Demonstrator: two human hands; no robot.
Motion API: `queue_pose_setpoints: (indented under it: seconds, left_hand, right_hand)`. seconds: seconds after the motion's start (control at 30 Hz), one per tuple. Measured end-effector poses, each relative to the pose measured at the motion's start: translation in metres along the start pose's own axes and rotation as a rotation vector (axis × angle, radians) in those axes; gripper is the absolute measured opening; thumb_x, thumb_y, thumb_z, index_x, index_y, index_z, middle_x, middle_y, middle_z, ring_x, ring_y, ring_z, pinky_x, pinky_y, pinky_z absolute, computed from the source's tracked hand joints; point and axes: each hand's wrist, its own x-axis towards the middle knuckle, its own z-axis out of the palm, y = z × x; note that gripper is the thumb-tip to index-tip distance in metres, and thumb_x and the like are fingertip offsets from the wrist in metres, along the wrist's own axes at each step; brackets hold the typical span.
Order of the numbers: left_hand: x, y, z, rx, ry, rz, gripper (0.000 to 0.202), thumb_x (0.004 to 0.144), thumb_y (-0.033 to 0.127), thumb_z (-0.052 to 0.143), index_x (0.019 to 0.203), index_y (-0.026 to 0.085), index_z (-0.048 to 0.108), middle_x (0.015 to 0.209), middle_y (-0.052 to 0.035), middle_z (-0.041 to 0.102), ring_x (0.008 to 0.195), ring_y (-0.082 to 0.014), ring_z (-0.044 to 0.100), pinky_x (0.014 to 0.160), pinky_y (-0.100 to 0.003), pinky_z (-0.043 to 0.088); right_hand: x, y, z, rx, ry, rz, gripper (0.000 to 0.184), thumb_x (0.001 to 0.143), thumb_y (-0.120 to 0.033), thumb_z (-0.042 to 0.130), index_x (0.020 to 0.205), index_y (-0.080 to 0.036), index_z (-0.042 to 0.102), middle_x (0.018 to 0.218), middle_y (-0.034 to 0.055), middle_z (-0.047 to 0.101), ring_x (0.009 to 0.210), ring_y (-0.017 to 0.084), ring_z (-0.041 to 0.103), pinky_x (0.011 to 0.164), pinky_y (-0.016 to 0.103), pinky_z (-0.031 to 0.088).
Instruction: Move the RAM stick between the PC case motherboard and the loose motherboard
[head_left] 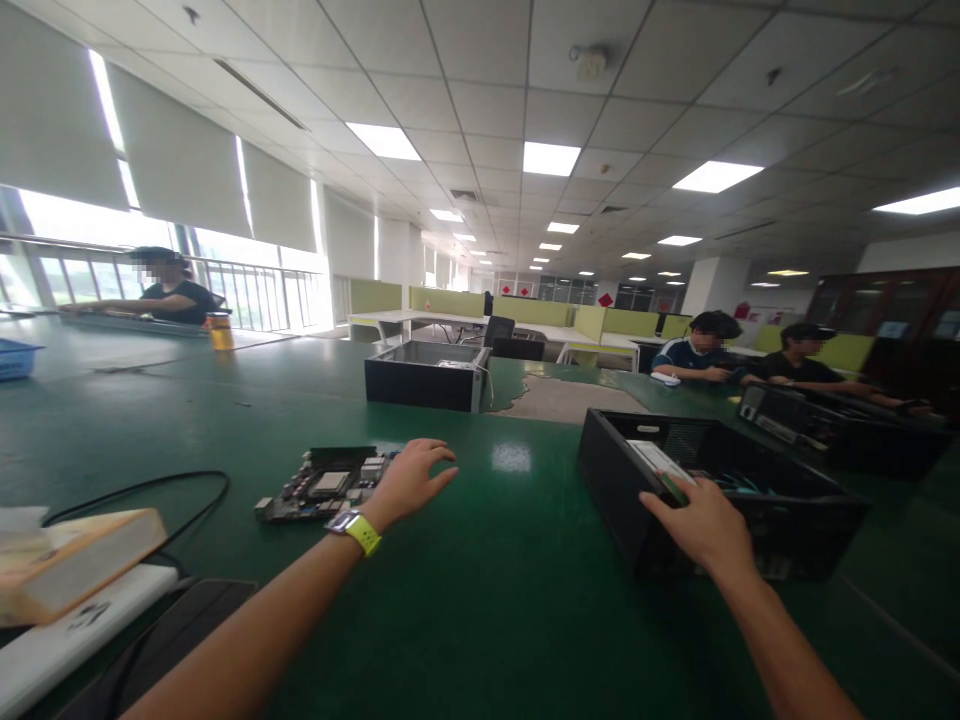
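Note:
My left hand (pixel 411 482) hovers over the green table beside a bare motherboard (pixel 324 484), fingers spread and curved, holding nothing. A yellow-green watch band is on that wrist. My right hand (pixel 701 520) rests on the near rim of an open black computer case (pixel 795 505) at the right, fingers bent over the edge by a pale flat part inside. The case lies on its side with cables visible in it.
A second open case (pixel 426 376) stands farther back at centre. Boxes and a black cable (pixel 142 490) lie at the near left. A blue tray (pixel 15 357) and orange bottle (pixel 220 331) sit far left. Other people work at far left and far right.

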Motion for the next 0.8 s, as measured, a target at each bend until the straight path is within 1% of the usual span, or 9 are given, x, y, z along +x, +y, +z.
queue_pose_setpoints:
  seconds: [0.17, 0.27, 0.33, 0.4, 0.5, 0.57, 0.63, 0.7, 0.8]
  left_hand:
    - [0.024, 0.067, -0.017, -0.12, 0.042, 0.188, 0.029, 0.085, 0.04, 0.048, 0.1, 0.022, 0.064, 0.113, -0.0058, 0.06, 0.109, -0.0222, 0.049, 0.094, -0.037, 0.039]
    - [0.038, 0.096, -0.031, -0.15, 0.071, 0.272, 0.024, 0.084, 0.036, 0.05, 0.096, 0.021, 0.065, 0.105, -0.0051, 0.063, 0.103, -0.0205, 0.052, 0.093, -0.034, 0.04]
    - [0.046, 0.114, -0.04, -0.145, 0.067, 0.321, 0.023, 0.084, 0.035, 0.051, 0.094, 0.02, 0.066, 0.099, -0.0043, 0.065, 0.099, -0.0197, 0.055, 0.091, -0.032, 0.041]
    - [0.054, 0.132, -0.046, -0.12, 0.03, 0.364, 0.024, 0.084, 0.036, 0.05, 0.093, 0.02, 0.066, 0.095, -0.0041, 0.066, 0.095, -0.0193, 0.057, 0.088, -0.031, 0.043]
    - [0.061, 0.156, -0.048, -0.045, -0.13, 0.415, 0.026, 0.082, 0.038, 0.049, 0.096, 0.023, 0.066, 0.094, -0.0039, 0.068, 0.092, -0.0197, 0.059, 0.081, -0.03, 0.045]
    - [0.064, 0.17, -0.043, 0.03, -0.321, 0.416, 0.026, 0.079, 0.036, 0.052, 0.097, 0.025, 0.067, 0.096, -0.0036, 0.068, 0.089, -0.0208, 0.061, 0.075, -0.029, 0.047]
    - [0.064, 0.181, -0.035, 0.137, -0.553, 0.383, 0.027, 0.074, 0.034, 0.056, 0.097, 0.025, 0.068, 0.099, -0.0059, 0.069, 0.087, -0.0228, 0.063, 0.068, -0.029, 0.048]
    - [0.064, 0.189, -0.023, 0.231, -0.734, 0.346, 0.03, 0.069, 0.03, 0.059, 0.096, 0.02, 0.069, 0.101, -0.0104, 0.068, 0.084, -0.0248, 0.064, 0.065, -0.03, 0.049]
    - [0.062, 0.193, -0.005, 0.268, -0.857, 0.346, 0.031, 0.063, 0.023, 0.062, 0.091, 0.015, 0.07, 0.095, -0.0139, 0.07, 0.078, -0.0253, 0.065, 0.061, -0.03, 0.05]
  right_hand:
    - [-0.097, -0.075, -0.047, 0.013, -0.055, -0.242, 0.059, 0.079, -0.067, 0.032, 0.111, -0.028, 0.064, 0.108, 0.0125, 0.061, 0.09, 0.029, 0.061, 0.076, 0.037, 0.046]
    - [-0.149, -0.114, -0.06, 0.029, -0.163, -0.427, 0.054, 0.079, -0.063, 0.037, 0.116, -0.029, 0.06, 0.106, 0.0133, 0.063, 0.084, 0.027, 0.063, 0.072, 0.036, 0.047]
    - [-0.173, -0.132, -0.063, 0.0, -0.292, -0.593, 0.058, 0.076, -0.059, 0.047, 0.126, -0.029, 0.051, 0.115, 0.0165, 0.059, 0.077, 0.027, 0.065, 0.064, 0.034, 0.047]
    - [-0.185, -0.141, -0.069, -0.028, -0.395, -0.737, 0.053, 0.078, -0.046, 0.05, 0.13, -0.032, 0.046, 0.121, 0.0173, 0.056, 0.07, 0.025, 0.065, 0.057, 0.031, 0.046]
    - [-0.178, -0.141, -0.098, 0.056, -0.526, -0.887, 0.035, 0.08, -0.037, 0.05, 0.114, -0.034, 0.058, 0.105, 0.007, 0.066, 0.066, 0.018, 0.064, 0.056, 0.025, 0.043]
    - [-0.154, -0.137, -0.122, 0.113, -0.585, -0.922, 0.026, 0.078, -0.046, 0.051, 0.093, -0.031, 0.066, 0.085, 0.0007, 0.069, 0.068, 0.017, 0.063, 0.058, 0.023, 0.042]
    - [-0.121, -0.132, -0.137, -0.019, -0.539, -0.851, 0.031, 0.078, -0.048, 0.048, 0.076, -0.026, 0.068, 0.074, 0.0021, 0.068, 0.066, 0.017, 0.061, 0.057, 0.024, 0.041]
    - [-0.082, -0.127, -0.131, -0.237, -0.487, -0.773, 0.029, 0.072, -0.045, 0.054, 0.074, -0.021, 0.069, 0.076, 0.0071, 0.068, 0.069, 0.021, 0.062, 0.058, 0.026, 0.041]
    - [-0.032, -0.116, -0.09, -0.438, -0.498, -0.646, 0.029, 0.066, -0.037, 0.059, 0.082, -0.016, 0.07, 0.085, 0.0136, 0.068, 0.077, 0.025, 0.064, 0.06, 0.028, 0.042]
